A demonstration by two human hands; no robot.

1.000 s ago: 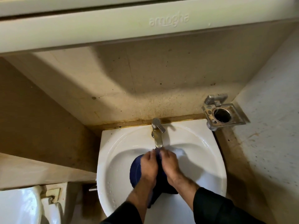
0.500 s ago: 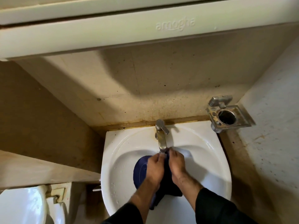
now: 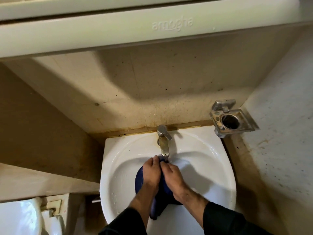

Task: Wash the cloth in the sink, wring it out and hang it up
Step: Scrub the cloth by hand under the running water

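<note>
A dark blue cloth (image 3: pixel 162 199) lies bunched in the bowl of the white sink (image 3: pixel 211 163), directly under the spout of the metal tap (image 3: pixel 164 141). My left hand (image 3: pixel 151 173) and my right hand (image 3: pixel 172 177) are pressed together over the cloth, both gripping it, fingertips up at the spout. A blue fold shows left of my left hand and a dark tail hangs toward the sink's near rim. Most of the cloth is hidden under my hands. I cannot tell whether water is running.
A metal holder (image 3: pixel 230 119) with a round hole is fixed on the right wall above the sink's corner. A pale cabinet (image 3: pixel 118 28) overhangs the sink. A white toilet tank (image 3: pixel 20 217) sits at the lower left. Stained walls close in on both sides.
My hands have stayed on the cloth under the spout, shifting slightly against each other. The camera has drifted, so the sink sits a little further right in view.
</note>
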